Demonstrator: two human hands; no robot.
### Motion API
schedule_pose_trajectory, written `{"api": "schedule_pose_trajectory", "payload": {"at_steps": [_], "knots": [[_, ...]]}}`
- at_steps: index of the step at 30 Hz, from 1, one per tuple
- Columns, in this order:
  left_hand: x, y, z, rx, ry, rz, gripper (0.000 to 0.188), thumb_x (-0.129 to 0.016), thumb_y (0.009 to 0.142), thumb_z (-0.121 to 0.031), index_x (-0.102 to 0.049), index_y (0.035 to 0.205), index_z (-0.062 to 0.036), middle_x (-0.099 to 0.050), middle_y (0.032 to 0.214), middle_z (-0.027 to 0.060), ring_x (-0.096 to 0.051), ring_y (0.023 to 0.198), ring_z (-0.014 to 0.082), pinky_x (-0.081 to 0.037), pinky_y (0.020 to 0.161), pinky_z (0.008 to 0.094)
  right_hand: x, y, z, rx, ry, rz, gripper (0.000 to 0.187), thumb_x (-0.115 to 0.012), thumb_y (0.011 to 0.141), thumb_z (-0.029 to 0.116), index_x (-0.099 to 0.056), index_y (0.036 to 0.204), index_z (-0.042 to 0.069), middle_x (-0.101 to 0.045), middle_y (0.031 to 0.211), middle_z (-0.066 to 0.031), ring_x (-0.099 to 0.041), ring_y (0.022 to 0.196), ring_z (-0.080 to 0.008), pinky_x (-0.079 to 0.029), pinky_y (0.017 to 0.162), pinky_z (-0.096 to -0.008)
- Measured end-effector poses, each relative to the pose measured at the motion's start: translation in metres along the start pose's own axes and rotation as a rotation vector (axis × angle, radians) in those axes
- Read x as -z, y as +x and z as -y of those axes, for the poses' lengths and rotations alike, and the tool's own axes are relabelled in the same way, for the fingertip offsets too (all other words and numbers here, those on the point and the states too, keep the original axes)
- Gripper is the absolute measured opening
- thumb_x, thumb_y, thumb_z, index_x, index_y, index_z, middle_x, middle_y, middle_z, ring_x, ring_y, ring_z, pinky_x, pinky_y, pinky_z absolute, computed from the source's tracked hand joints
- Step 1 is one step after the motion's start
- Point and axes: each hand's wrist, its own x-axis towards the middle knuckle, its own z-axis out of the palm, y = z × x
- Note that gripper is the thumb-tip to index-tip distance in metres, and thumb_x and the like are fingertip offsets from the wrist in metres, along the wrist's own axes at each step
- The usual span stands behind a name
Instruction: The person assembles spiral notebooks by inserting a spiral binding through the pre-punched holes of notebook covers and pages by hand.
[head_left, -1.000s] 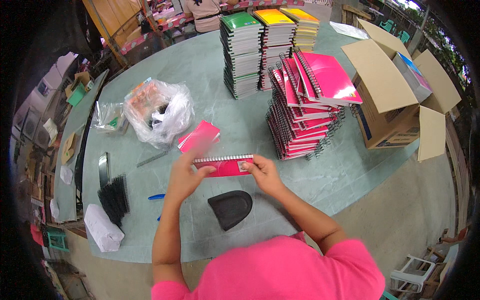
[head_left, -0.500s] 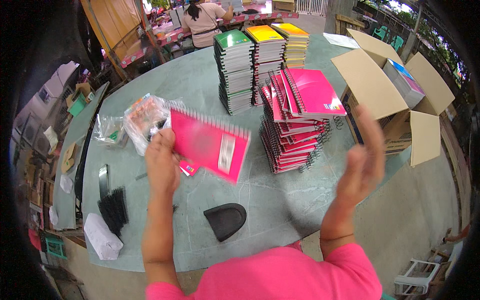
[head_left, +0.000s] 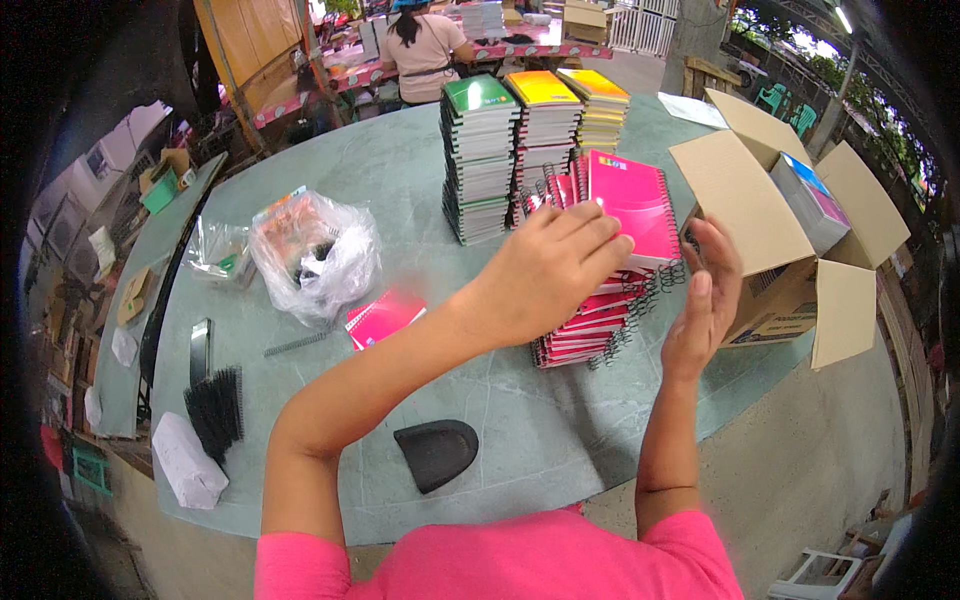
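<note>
A tall pile of pink spiral notebooks (head_left: 590, 335), its coils showing at both sides, stands right of the table's middle. On top lies a pink spiral notebook (head_left: 640, 195) with its coil along the right edge. My left hand (head_left: 560, 265) reaches across to it, fingers closed over its lower left part; the hand hides some of the pile. To the right of the pile, my right hand (head_left: 705, 305) is raised with the fingers apart and slightly bent, holding nothing.
Behind are stacks of green (head_left: 478, 165) and yellow notebooks (head_left: 545, 100). An open carton (head_left: 760, 200) stands right. Leftward lie a plastic bag (head_left: 315, 265), pink covers (head_left: 385, 318), black coils (head_left: 215, 410), a white bundle (head_left: 188, 465) and a black pad (head_left: 437, 455). A person (head_left: 425, 55) works beyond.
My left hand has carried a pink notebook from the left onto the top of the pile. My right hand has lowered slightly and stays beside the pile.
</note>
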Motion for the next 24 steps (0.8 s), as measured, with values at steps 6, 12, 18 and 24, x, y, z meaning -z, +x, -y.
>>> {"api": "schedule_pose_trajectory", "payload": {"at_steps": [6,12,18,24], "knots": [[0.030,-0.051,0.036,0.393,-0.153,-0.239,0.016,-0.058,0.084,-0.015,-0.063,0.095,-0.0041,-0.063,0.096,0.0113,-0.059,0.090,0.0273,-0.046,0.075,0.0369,0.012,0.000,0.009,0.132,-0.440,0.061,0.035,-0.041,0.093,0.022,-0.054,0.113,-0.004,-0.047,0.127,-0.0173,-0.045,0.118,-0.0257,-0.033,0.102,-0.0362],[0.002,-0.259,0.048,0.940,0.229,0.728,0.032,-0.059,0.082,-0.029,-0.059,0.090,0.0013,-0.059,0.090,0.0188,-0.057,0.088,0.0323,-0.047,0.074,0.0412,0.037,-0.034,0.051,0.461,-0.033,0.203,0.029,-0.038,0.093,0.021,-0.056,0.091,0.000,-0.058,0.104,-0.0187,-0.056,0.098,-0.0313,-0.043,0.089,-0.0416],[-0.014,-0.308,0.041,0.766,0.415,0.584,0.029,-0.058,0.078,-0.019,-0.055,0.097,0.0030,-0.058,0.087,0.0205,-0.057,0.086,0.0326,-0.046,0.076,0.0431,-0.054,-0.084,0.037,0.064,0.025,0.822,0.008,-0.061,0.079,0.009,-0.064,0.083,0.003,-0.064,0.082,-0.0132,-0.061,0.076,-0.0244,-0.047,0.073,-0.0352],[0.007,-0.241,0.036,1.230,0.009,0.570,0.022,-0.051,0.080,-0.004,-0.054,0.101,-0.0007,-0.062,0.091,0.0144,-0.061,0.081,0.0254,-0.047,0.077,0.0339,-0.081,-0.162,-0.019,-0.753,0.254,0.751,0.027,-0.059,0.086,0.016,-0.057,0.107,0.000,-0.064,0.098,-0.0130,-0.060,0.090,-0.0242,-0.045,0.080,-0.0321]]}}
